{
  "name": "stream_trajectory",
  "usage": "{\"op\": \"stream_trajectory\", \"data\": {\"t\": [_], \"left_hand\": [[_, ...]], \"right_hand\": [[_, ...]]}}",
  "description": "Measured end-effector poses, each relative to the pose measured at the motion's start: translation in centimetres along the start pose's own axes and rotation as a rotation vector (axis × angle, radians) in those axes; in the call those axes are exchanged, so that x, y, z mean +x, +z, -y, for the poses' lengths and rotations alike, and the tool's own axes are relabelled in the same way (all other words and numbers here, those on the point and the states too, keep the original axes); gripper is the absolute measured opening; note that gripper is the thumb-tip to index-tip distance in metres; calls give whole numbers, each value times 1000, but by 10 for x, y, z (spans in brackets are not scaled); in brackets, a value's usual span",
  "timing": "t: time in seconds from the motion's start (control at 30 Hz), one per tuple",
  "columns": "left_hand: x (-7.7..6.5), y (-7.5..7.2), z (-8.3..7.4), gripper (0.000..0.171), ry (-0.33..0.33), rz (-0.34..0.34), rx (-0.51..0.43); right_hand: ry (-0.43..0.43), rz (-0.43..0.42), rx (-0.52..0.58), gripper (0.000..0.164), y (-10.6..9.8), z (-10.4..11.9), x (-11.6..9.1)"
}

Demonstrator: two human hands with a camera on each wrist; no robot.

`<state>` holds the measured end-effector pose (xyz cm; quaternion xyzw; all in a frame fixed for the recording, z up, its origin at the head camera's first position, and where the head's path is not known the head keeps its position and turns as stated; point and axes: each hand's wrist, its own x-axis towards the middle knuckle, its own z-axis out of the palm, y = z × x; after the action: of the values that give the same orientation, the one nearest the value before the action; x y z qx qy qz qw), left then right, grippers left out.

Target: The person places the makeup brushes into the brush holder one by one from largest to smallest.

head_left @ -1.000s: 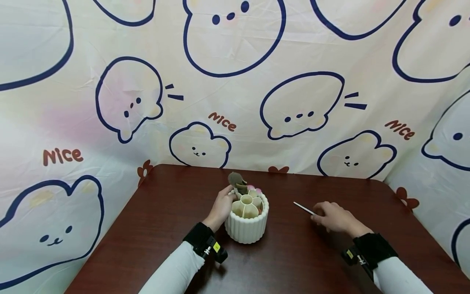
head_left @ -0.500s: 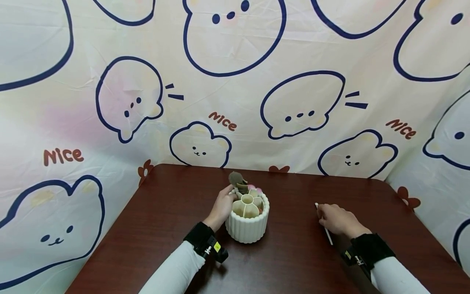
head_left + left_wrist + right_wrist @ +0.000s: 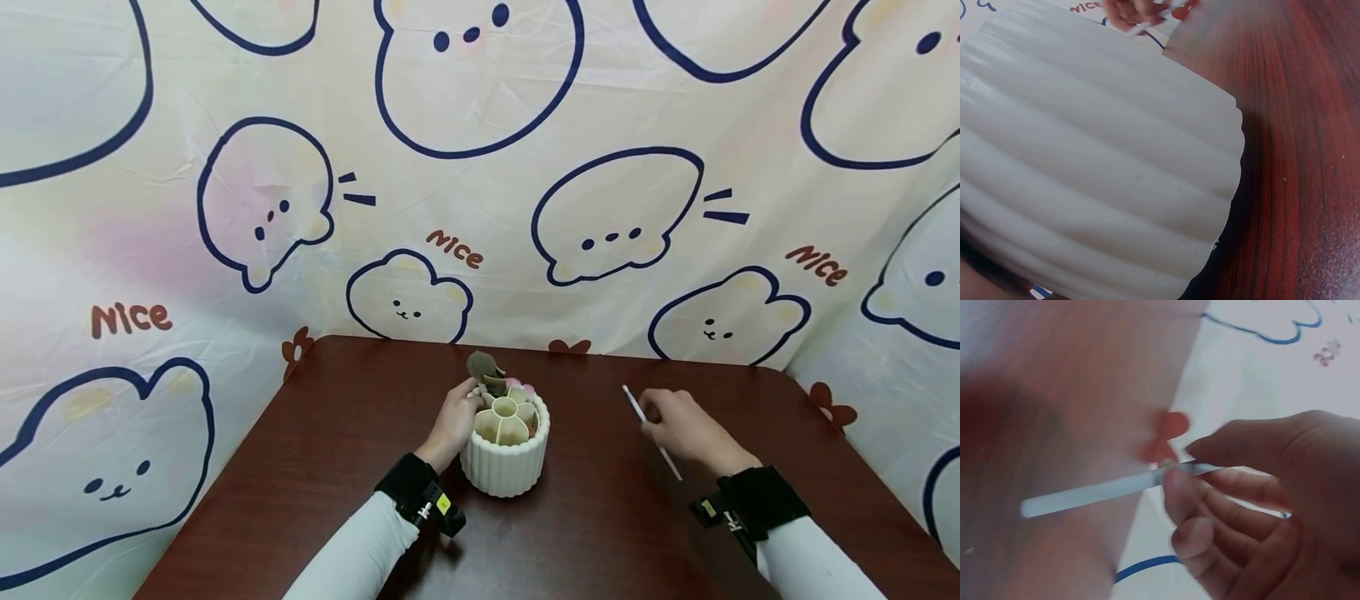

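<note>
A white fluted pen holder (image 3: 504,468) stands upright on the table, its inside split into flower-shaped compartments. A grey figure (image 3: 484,367) and small pink balls (image 3: 521,386) show at its far rim. My left hand (image 3: 454,423) grips the holder's left side near the rim. Its fluted wall (image 3: 1097,144) fills most of the left wrist view. Right of the holder, my right hand (image 3: 686,429) pinches a slim white pen-like stick (image 3: 634,403) near its middle, tilted with one end up to the left. In the right wrist view, thumb and fingers close on the stick (image 3: 1091,495).
The dark brown wooden table (image 3: 337,500) reaches back to a cream cloth backdrop (image 3: 480,200) printed with cartoon bears. Black straps with small cameras (image 3: 442,517) sit on both wrists.
The white stick has turned in my right fingers, from pointing left to slanting across the hand. The right hand dipped, then rose slightly. My left hand and the holder stay in place.
</note>
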<state>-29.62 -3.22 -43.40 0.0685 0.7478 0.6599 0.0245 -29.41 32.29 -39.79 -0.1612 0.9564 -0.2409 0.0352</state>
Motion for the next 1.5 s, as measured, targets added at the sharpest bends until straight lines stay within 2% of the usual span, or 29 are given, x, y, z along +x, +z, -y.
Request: {"op": "stream_trajectory", "data": {"t": [0.1,0.27,0.43,0.63,0.83,0.93,1.07,1.2,1.37,1.5], "left_hand": [[0,0,0,55,3,-1,-3],[1,-1,0,54,-4,3,9],[1,-2,2,53,-9,4,16],[1,-3,1,54,-7,0,16],[1,-4,2,54,-7,8,14],[1,-5,3,54,-4,6,18],[1,-6,3,54,-1,4,21],[1,-5,4,54,-11,1,22],[-2,-3,4,55,-18,2,23],[-3,-2,2,55,-6,7,22]], "right_hand": [[-55,-77,15,4,-6,16,3],[-138,-223,18,13,-10,45,5],[-233,-334,127,14,-13,78,3],[-396,-376,262,7,-11,112,1],[-485,-417,333,11,-3,131,1],[-502,-382,353,11,5,135,5],[-488,-347,292,10,19,132,14],[-444,-329,218,9,35,124,21],[-372,-271,211,7,48,119,23],[-327,-246,194,8,50,120,25]]}}
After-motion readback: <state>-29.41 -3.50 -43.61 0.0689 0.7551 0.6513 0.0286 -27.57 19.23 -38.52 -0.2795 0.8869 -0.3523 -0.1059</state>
